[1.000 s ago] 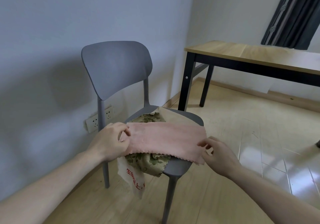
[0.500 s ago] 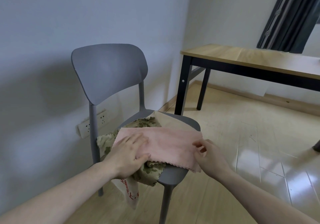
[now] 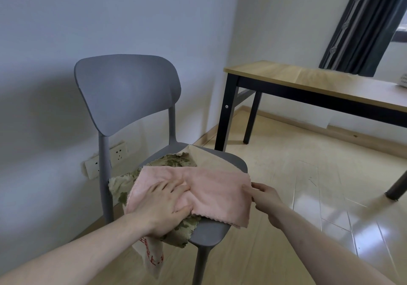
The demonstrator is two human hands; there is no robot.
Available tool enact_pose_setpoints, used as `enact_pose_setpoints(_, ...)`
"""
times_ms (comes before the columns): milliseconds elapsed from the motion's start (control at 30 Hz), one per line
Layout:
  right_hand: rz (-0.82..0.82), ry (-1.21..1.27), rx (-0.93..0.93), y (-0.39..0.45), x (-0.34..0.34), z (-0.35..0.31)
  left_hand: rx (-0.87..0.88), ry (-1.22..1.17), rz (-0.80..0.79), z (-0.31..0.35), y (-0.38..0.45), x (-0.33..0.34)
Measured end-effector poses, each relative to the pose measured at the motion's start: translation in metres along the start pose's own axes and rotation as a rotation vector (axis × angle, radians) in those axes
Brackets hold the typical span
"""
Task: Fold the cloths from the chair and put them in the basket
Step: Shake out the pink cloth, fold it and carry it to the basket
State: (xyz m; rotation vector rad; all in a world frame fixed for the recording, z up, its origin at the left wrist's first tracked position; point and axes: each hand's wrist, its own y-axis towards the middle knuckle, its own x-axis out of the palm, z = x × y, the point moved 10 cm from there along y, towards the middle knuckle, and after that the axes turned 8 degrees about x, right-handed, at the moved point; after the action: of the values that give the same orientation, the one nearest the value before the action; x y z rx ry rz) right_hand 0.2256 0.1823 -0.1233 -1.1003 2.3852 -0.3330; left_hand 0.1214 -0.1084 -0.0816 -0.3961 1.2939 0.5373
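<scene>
On the grey chair (image 3: 204,229), left hand (image 3: 163,205) presses flat the fuzzy pink cloth (image 3: 215,188); right hand (image 3: 263,194) pinches its scalloped edge.

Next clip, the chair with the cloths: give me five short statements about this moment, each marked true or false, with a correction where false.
1. The left hand lies flat on the pink cloth. True.
2. The right hand pinches the pink cloth's right edge. True.
3. The pink cloth lies on the wooden table. False: it lies on the grey chair, over other cloths.
4. A green patterned cloth lies beneath the pink one. True.
5. The chair stands in the middle of the room. False: it stands close to the wall.
</scene>
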Motion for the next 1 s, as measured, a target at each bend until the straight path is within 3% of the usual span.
enact_pose_setpoints(300, -0.162, 0.223, 0.109, -0.01, 0.017, -0.008, 0.009, -0.007, 0.024, 0.002, 0.0, -0.004)
enact_pose_setpoints(733, -0.245, 0.166, 0.102, -0.031, 0.006, -0.01, 0.028, -0.076, 0.022, 0.008, -0.005, -0.013)
enact_pose_setpoints(1000, -0.274, 0.224, 0.031, -0.062, 0.024, -0.08, -0.001, -0.223, 0.182, -0.019, -0.027, -0.042)
